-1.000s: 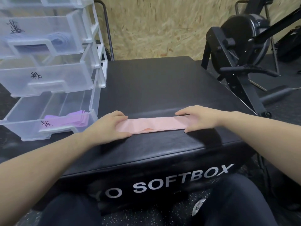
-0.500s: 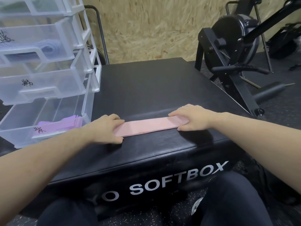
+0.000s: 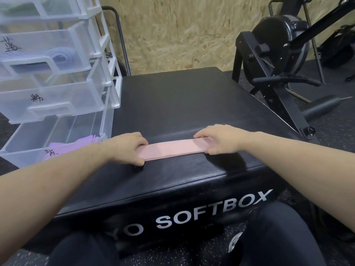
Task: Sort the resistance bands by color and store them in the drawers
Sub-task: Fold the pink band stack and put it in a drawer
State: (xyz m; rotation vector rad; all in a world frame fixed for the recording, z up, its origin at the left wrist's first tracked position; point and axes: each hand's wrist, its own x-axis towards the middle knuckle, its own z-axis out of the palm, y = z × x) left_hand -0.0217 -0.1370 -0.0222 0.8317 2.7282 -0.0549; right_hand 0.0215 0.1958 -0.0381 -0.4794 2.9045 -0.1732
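Nearest: the person's 2 knees in dark trousers, over a black speckled rubber floor.

Work surface: a black padded soft box, its front face printed in white letters reading "YO SOFTBOX". The top is smooth vinyl with a shallow crease running across it just beyond the hands.

On the box's near edge: 1 pink resistance band, lying flat and stretched out lengthwise from left to right, apparently folded in layers.

Left hand: at the band's left end, fingers curled over it and thumb at the near edge, holding that end down on the box.

Right hand: at the band's right end, fingers curled over the far edge and thumb at the near edge, holding that end.

Left of the box: a clear plastic drawer unit with a white frame, touching or just beside the box's left edge. 4 drawers show, each pulled out, 3 with black handwritten marks on the front. The bottom drawer holds purple bands. The drawer above shows no clear contents. The next up holds a bluish band. The top drawer shows something greenish, blurred.

Right and beyond: a black exercise machine with a round flywheel housing.

Farthest: a wall of pale chipboard panel.
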